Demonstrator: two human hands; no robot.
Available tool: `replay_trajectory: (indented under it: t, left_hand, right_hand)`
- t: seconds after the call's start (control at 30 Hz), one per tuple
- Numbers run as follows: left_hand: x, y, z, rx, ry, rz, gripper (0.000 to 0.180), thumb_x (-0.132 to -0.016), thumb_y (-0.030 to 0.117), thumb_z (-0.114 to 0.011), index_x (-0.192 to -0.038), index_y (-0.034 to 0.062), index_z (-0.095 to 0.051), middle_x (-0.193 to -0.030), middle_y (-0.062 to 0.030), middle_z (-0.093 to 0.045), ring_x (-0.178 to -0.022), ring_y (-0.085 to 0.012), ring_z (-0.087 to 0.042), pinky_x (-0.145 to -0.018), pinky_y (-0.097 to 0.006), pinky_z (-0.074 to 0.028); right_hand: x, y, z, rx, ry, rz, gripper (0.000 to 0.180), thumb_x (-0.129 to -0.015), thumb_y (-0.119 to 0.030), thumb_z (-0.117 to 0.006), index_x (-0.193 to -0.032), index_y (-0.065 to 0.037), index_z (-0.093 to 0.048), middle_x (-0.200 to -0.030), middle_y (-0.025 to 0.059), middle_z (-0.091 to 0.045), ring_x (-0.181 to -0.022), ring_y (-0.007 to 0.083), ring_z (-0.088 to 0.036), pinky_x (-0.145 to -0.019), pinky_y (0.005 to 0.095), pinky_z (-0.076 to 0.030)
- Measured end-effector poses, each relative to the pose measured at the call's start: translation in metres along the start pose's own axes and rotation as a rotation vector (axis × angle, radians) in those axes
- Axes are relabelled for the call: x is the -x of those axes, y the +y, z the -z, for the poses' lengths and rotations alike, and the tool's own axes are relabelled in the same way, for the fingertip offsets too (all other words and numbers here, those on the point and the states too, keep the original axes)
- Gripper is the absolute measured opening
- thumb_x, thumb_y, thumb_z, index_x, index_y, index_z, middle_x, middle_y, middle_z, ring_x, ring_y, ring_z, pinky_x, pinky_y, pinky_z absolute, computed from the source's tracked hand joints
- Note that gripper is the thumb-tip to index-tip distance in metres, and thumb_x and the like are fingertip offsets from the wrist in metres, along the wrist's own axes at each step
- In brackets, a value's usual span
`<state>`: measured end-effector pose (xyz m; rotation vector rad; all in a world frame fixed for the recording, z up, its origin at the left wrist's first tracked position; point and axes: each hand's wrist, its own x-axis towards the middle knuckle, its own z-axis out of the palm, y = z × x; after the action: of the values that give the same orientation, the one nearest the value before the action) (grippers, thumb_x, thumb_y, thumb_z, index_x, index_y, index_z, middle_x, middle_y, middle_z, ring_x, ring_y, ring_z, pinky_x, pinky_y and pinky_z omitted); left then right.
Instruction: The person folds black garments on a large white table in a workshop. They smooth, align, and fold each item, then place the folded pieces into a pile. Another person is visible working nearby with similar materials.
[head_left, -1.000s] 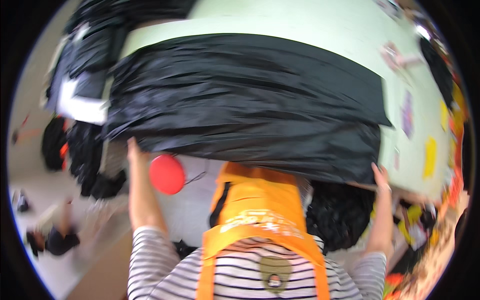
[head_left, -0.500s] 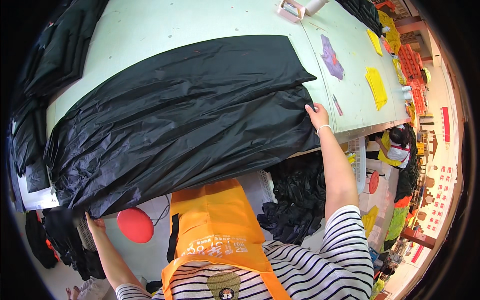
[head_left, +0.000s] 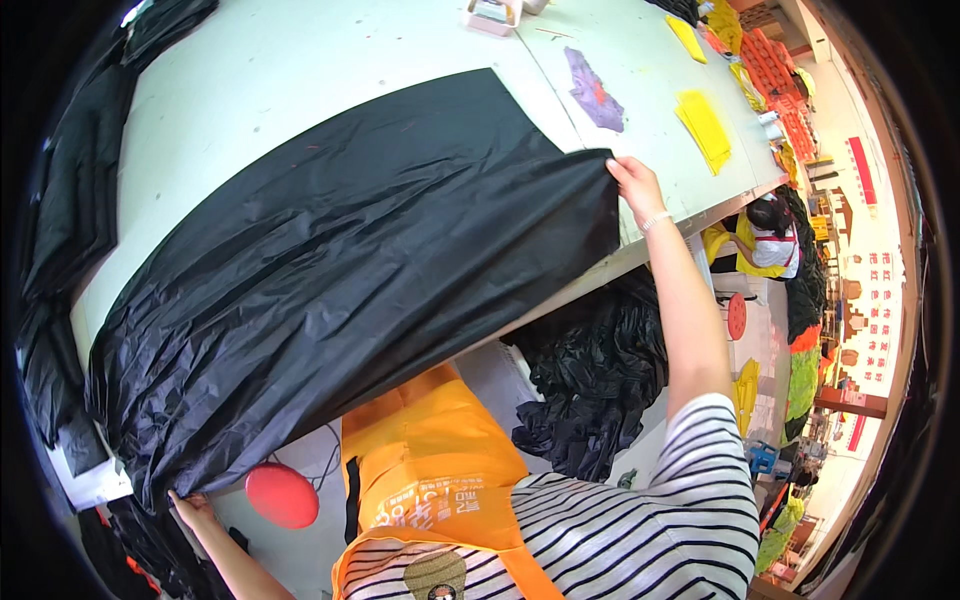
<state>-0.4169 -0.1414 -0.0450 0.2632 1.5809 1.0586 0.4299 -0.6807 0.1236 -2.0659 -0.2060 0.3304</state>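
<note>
A large sheet of thin, shiny black fabric (head_left: 340, 240) lies wrinkled across the pale table, its near edge hanging over the table's front. My right hand (head_left: 636, 188) pinches the fabric's right corner between thumb and fingers, lifting it slightly at the table's edge. At the lower left, my left hand (head_left: 190, 506) grips the fabric's other near corner, below table level; its fingers are partly hidden by the cloth. The fabric is drawn out between both hands.
Folded black fabric stacks (head_left: 85, 170) line the table's left side. On the table (head_left: 270, 60) lie a purple cloth scrap (head_left: 594, 92), yellow pieces (head_left: 704, 132) and a small box (head_left: 492, 14). Below are a red stool (head_left: 282, 495) and piled black fabric (head_left: 600, 370). Another person (head_left: 772, 235) sits at right.
My right hand has raised the fabric's right corner and moved away from me, pulling that edge taut. My left hand has moved lower, still on its corner. The view has turned somewhat.
</note>
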Motion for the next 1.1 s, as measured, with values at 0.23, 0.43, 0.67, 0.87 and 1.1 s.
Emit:
replay_trajectory:
  t: [0.23,0.43,0.67,0.87,1.1]
  left_hand:
    - [0.134,-0.021,-0.088,-1.142,0.728,-1.009,0.057,-0.086,0.035,-0.061,-0.121,-0.0088,-0.05,-0.12,-0.0224,-0.056,-0.114,-0.0355,-0.051,-0.1,-0.041,-0.039]
    - [0.365,-0.195,-0.279,-1.453,-0.827,-1.537,0.074,-0.066,0.011,-0.071,-0.134,0.0073,-0.041,-0.142,-0.0163,-0.036,-0.135,-0.0357,-0.027,-0.111,-0.051,-0.018]
    - [0.445,-0.3,-0.413,-1.718,-1.224,-1.361,0.093,-0.063,0.057,-0.071,-0.137,0.0096,-0.041,-0.147,-0.0129,-0.03,-0.138,-0.0324,-0.022,-0.11,-0.053,-0.01]
    - [0.419,-0.32,-0.417,-1.766,-1.222,-1.378,0.104,-0.06,0.06,-0.072,-0.14,0.0048,-0.034,-0.15,-0.0154,-0.022,-0.14,-0.0338,-0.015,-0.111,-0.053,-0.008]
    - [0.409,-0.329,-0.414,-1.833,-1.196,-1.582,0.091,-0.07,0.061,-0.061,-0.138,0.0038,-0.038,-0.145,-0.0166,-0.033,-0.139,-0.0341,-0.018,-0.11,-0.055,-0.007]
  right_hand:
    - [-0.152,0.043,-0.014,0.677,0.188,0.107,0.031,-0.087,-0.018,-0.054,-0.114,-0.005,-0.06,-0.112,0.0187,-0.062,-0.107,0.0321,-0.057,-0.093,0.0377,-0.043]
    - [-0.281,0.115,-0.01,0.85,0.228,0.32,0.053,-0.085,-0.023,-0.056,-0.135,-0.01,-0.043,-0.136,0.0159,-0.045,-0.124,0.0299,-0.044,-0.105,0.0371,-0.034]
    - [-0.294,0.088,0.004,0.822,0.069,0.206,0.053,-0.082,-0.031,-0.059,-0.131,-0.014,-0.05,-0.119,0.0133,-0.06,-0.106,0.028,-0.057,-0.094,0.0343,-0.043]
    - [-0.054,-0.068,-0.113,0.298,0.004,0.564,0.02,-0.072,-0.017,-0.067,-0.09,-0.007,-0.066,-0.083,0.0083,-0.064,-0.076,0.0241,-0.061,-0.068,0.0351,-0.049]
    - [0.049,-0.005,-0.268,0.391,-0.29,0.779,0.034,-0.079,-0.015,-0.055,-0.112,-0.006,-0.059,-0.131,0.0146,-0.047,-0.127,0.0354,-0.036,-0.103,0.0532,-0.028]
